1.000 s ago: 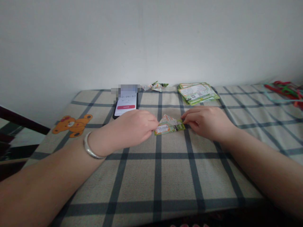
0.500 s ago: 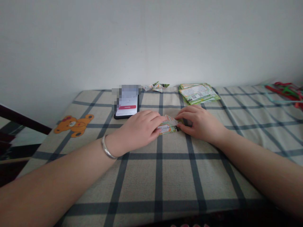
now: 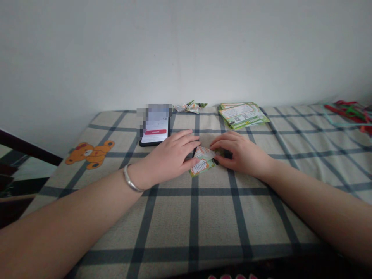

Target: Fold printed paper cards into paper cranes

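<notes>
Two bare hands, mine, over a checked cloth (image 3: pixel 167 221): coarse weave, beige crossed by blue-grey bands. Nearest, well below the folded paper (image 3: pixel 201 166): pinkish rounded shapes (image 3: pixel 225 276), cut by the frame, too little showing to identify. Lower left of the paper, a smooth silvery bangle (image 3: pixel 131 179) on my wrist. Paper: printed green, white and orange, pointed part above a flat band; right end partly behind my fingers, small print unreadable. My left hand (image 3: pixel 170 157) is loose, fingers spread, thumb over the paper's left side; whether it presses, I cannot tell. My right hand (image 3: pixel 244 153) pinches its right end. Well left of the paper, a flat orange bear figure (image 3: pixel 90 155). Behind the paper to the left, a glossy phone (image 3: pixel 155 131), top pixelated; behind to the right, a loosely fanned stack of printed sheets (image 3: pixel 244 115). Straight behind, creased pointed pieces (image 3: pixel 190 106), count unclear. Far right of the paper, a red-and-green tangle (image 3: pixel 350 112), cut off. Beyond everything, a matte pale wall (image 3: pixel 186 50).
</notes>
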`<act>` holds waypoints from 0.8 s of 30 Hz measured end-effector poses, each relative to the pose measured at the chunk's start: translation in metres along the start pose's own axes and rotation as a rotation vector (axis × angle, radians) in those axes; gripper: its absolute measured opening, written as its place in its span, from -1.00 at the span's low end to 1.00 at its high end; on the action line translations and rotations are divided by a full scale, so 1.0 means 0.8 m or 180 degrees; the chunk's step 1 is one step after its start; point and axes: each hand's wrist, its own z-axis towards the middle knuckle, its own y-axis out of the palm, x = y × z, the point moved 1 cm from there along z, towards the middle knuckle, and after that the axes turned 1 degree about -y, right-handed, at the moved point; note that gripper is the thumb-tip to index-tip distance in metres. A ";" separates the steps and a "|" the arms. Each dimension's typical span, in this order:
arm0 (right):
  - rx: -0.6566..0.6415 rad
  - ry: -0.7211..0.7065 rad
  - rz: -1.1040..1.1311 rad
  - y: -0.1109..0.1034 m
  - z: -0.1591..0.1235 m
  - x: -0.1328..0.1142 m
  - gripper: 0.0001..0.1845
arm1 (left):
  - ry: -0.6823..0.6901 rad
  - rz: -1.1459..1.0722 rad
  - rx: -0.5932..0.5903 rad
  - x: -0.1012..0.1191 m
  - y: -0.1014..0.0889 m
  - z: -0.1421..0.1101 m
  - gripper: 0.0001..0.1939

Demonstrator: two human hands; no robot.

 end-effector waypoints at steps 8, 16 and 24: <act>0.0045 0.0109 0.0238 0.001 0.001 0.001 -0.80 | 0.0074 -0.0174 0.0356 0.002 -0.005 0.005 -0.65; 0.0201 0.0342 0.0482 -0.001 0.000 0.000 -0.84 | 0.0193 -0.0199 0.0775 0.005 -0.007 0.003 -0.72; 0.0685 0.0268 0.0560 -0.006 0.002 -0.004 -0.89 | 0.0572 -0.0120 0.1316 0.018 -0.017 0.005 -0.88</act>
